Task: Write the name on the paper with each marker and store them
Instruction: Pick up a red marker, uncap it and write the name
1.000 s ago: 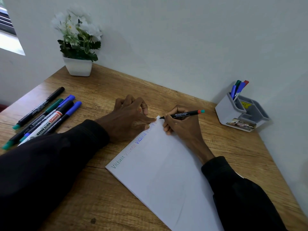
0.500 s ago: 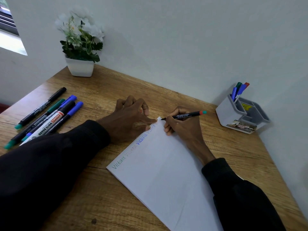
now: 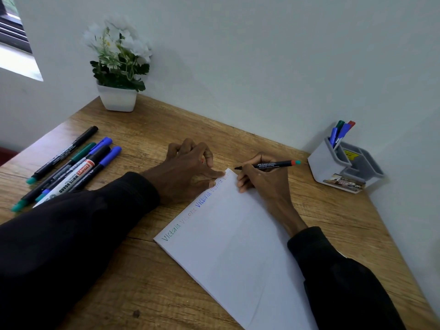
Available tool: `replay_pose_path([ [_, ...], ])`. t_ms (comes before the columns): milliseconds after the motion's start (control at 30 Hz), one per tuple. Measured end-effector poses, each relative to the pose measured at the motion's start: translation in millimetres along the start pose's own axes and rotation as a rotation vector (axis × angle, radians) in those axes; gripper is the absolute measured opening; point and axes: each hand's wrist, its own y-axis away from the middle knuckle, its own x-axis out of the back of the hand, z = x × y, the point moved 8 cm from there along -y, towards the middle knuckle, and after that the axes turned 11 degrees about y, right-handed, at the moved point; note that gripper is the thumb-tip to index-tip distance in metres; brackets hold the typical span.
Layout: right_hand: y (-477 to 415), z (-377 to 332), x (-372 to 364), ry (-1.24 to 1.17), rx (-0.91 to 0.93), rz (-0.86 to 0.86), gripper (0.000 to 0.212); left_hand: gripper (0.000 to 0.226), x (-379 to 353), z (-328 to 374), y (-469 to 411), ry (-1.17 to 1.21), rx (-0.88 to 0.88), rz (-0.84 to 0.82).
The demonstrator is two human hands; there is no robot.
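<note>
Tip of marker (image 3: 266, 165), pinched in right hand (image 3: 264, 179), sits at far corner of paper (image 3: 238, 246) — little room left, so write small and light while left hand (image 3: 188, 170), fingers curled, contents unclear, pins its edge.

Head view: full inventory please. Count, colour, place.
desk: one, wood, set against white walls
paper: one white sheet, desk centre, "Victoria" written several times along its top edge
loose markers: at least five, black, green, blue and one white-bodied whiteboard marker, desk left
holder: one, grey-white, desk right by the wall
stored markers: about four, blue, green, red caps, upright in the holder
plant: one, white flowers in a white pot, back left
held marker: one, black, tip at the paper's top corner
sleeves: two, black
left hand: rests at the paper's top edge
right hand: grips the held marker
</note>
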Motion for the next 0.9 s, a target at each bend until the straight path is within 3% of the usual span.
replay_pose_path([
  [133,-2.7,3.0,1.3,-0.094,-0.054,-0.009,0.015,0.017,7.3,4.8,1.2,0.088,0.031,0.052],
  [400,-7.3,-11.3,11.9,-0.308,0.008,-0.057,0.004,0.041,48.6,-35.4,7.0,0.139,0.249,0.302],
  [533,-1.9,-19.1,2.5,-0.415,-0.031,-0.188,0.025,0.022,54.3,-34.0,8.8,0.301,0.246,0.299],
  [667,4.6,-25.6,-1.4,-0.340,0.056,-0.210,0.015,0.014,49.1,-36.5,8.3,0.316,0.248,0.246],
  [767,9.5,-31.2,-7.5,-0.273,0.122,-0.258,0.014,0.012,50.1,-39.0,10.6,0.461,0.255,0.306],
  [900,12.9,-36.2,-10.8,-0.302,0.149,-0.286,0.024,0.015,52.0,-34.8,11.5,0.604,0.235,0.343],
])
